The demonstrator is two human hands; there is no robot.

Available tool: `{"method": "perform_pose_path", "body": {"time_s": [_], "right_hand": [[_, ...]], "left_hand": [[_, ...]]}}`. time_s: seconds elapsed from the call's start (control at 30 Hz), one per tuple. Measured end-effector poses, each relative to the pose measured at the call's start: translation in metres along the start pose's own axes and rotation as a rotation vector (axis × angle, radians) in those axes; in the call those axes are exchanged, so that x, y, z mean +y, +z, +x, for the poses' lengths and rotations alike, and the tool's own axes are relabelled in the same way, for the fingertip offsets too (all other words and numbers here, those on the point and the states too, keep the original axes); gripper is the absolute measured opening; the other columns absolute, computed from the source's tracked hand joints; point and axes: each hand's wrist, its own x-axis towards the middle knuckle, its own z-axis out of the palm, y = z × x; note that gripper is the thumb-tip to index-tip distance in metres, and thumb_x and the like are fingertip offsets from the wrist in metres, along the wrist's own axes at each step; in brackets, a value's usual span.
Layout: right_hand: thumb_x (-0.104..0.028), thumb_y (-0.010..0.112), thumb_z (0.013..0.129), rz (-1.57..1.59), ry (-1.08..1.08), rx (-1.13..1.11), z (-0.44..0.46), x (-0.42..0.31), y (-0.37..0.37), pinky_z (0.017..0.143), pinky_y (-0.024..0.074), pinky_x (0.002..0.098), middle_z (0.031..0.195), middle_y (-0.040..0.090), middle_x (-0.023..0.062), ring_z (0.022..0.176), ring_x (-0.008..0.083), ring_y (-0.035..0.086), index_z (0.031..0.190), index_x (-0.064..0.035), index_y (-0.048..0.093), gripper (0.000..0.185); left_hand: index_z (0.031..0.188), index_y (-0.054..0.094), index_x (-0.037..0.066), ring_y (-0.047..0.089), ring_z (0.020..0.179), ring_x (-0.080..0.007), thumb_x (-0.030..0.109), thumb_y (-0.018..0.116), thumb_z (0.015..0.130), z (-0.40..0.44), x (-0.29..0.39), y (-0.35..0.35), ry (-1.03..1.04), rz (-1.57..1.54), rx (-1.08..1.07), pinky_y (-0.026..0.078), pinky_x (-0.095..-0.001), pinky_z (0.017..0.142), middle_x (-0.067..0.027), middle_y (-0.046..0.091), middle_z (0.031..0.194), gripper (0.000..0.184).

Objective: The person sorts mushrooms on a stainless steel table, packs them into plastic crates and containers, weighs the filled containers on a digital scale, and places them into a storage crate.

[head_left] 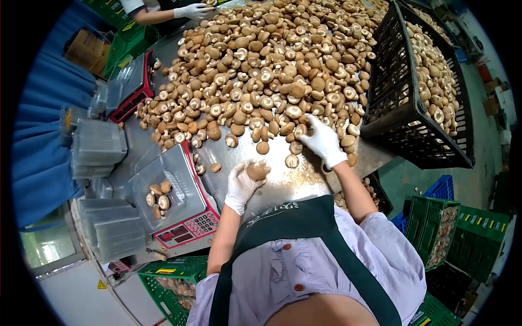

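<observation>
My left hand (242, 185), in a white glove, is closed around a brown-capped mushroom (255, 173) above the metal table (283, 179). My right hand (323, 142), gloved too, reaches to the near edge of a large mushroom heap (261, 70). Its thumb and fingers are apart, close beside a mushroom (300, 130); whether they touch it I cannot tell. To the left of my left hand, a clear plastic tray (185, 176) rests on a red-edged scale (202, 224), with several mushrooms (159, 198) in it.
A black crate (416, 103) full of mushrooms leans at the right. Stacked clear trays (111, 231) stand at the left, near a second scale (130, 89). Across the table is a co-worker's gloved hand (193, 11). Green crates (432, 228) sit on the floor at lower right.
</observation>
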Motion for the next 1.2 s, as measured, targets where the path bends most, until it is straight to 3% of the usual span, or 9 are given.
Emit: {"method": "perform_pose_path", "body": {"time_s": [0.1,0.33,0.43,0.5,0.57,0.73,0.87,0.97,1.2], "right_hand": [[-0.024,0.063,0.075,-0.232,-0.103,-0.015,0.005,-0.012,0.039,0.066,0.0507,0.0393,0.087,0.064,0.011,0.076,0.0298,0.063,0.101,-0.011,0.063,0.029],[-0.021,0.055,0.077,0.276,-0.021,-0.343,-0.044,-0.056,0.035,0.072,0.051,0.041,0.085,0.065,0.0172,0.08,0.033,0.064,0.097,-0.0067,0.064,0.026],[-0.03,0.064,0.078,0.593,0.154,-0.336,-0.071,-0.055,0.053,0.074,0.05,0.0386,0.089,0.065,0.0167,0.082,0.0324,0.064,0.108,-0.0073,0.061,0.038],[-0.03,0.062,0.082,0.514,-0.25,-0.083,-0.077,-0.05,0.061,0.077,0.0487,0.0367,0.095,0.063,0.0173,0.088,0.0314,0.062,0.11,-0.0069,0.06,0.036],[-0.028,0.061,0.082,0.62,-0.173,-0.224,-0.081,-0.047,0.054,0.08,0.0475,0.0363,0.097,0.063,0.0171,0.091,0.031,0.06,0.109,-0.0071,0.06,0.034],[-0.014,0.062,0.078,0.313,-0.204,0.079,-0.064,-0.035,0.02,0.081,0.0469,0.0368,0.101,0.06,0.0122,0.093,0.0298,0.057,0.108,-0.007,0.058,0.03],[-0.014,0.065,0.074,-0.075,-0.14,0.044,-0.051,0.005,0.032,0.073,0.0477,0.0385,0.1,0.06,0.0107,0.089,0.0295,0.056,0.105,-0.0081,0.059,0.032],[-0.017,0.068,0.073,-0.235,-0.151,-0.023,-0.052,0.027,0.047,0.074,0.0488,0.0374,0.099,0.061,0.0104,0.089,0.0297,0.058,0.106,-0.0082,0.059,0.036],[-0.021,0.071,0.076,0.71,0.313,-0.125,-0.062,0.012,0.002,0.064,0.0489,0.0256,0.077,0.065,0.0051,0.07,0.0129,0.061,0.095,-0.0026,0.064,0.028]], "left_hand": [[0.079,0.05,0.012,0.063,0.09,-0.0294,0.044,0.048,0.091,0.009,-0.012,-0.021,-0.025,0.074,0.03,0.054,-0.0419,0.065,-0.0124,0.062,0.094,0.034],[0.114,0.052,0.013,0.064,0.063,-0.0208,0.058,0.044,0.089,0.016,-0.044,-0.009,-0.289,0.363,0.031,0.04,-0.026,0.037,-0.0088,0.064,0.091,0.053],[0.113,0.051,0.013,0.064,0.063,-0.0207,0.068,0.038,0.085,0.016,-0.044,-0.015,-0.311,0.22,-0.103,0.04,-0.0264,0.037,-0.0064,0.063,0.086,0.063],[0.115,0.051,0.013,0.063,0.063,-0.0204,0.075,0.033,0.081,0.014,-0.043,-0.012,-0.307,0.281,-0.142,0.042,-0.0271,0.039,-0.0058,0.062,0.085,0.073],[0.117,0.05,0.013,0.062,0.067,-0.0198,0.078,0.032,0.079,0.014,-0.047,-0.005,-0.202,0.292,-0.064,0.047,-0.0278,0.047,-0.0068,0.061,0.089,0.078],[0.115,0.052,0.005,0.06,0.074,-0.0217,0.039,0.059,0.085,0.015,-0.041,-0.019,-0.27,0.011,-0.064,0.051,-0.0302,0.06,-0.0098,0.061,0.093,0.045],[0.114,0.052,0.003,0.061,0.074,-0.0213,0.034,0.058,0.085,0.016,-0.045,-0.022,-0.164,0.092,-0.072,0.051,-0.0303,0.061,-0.0106,0.061,0.092,0.043],[0.103,0.054,0.006,0.062,0.066,-0.0195,0.028,0.06,0.083,0.021,-0.048,-0.034,-0.189,0.139,-0.009,0.043,-0.0262,0.043,-0.0072,0.061,0.083,0.03],[0.096,0.052,0.011,0.063,0.064,-0.0194,0.028,0.063,0.081,0.015,-0.042,-0.03,-0.152,0.119,0.127,0.038,-0.0249,0.038,-0.0025,0.059,0.071,0.025]]}}
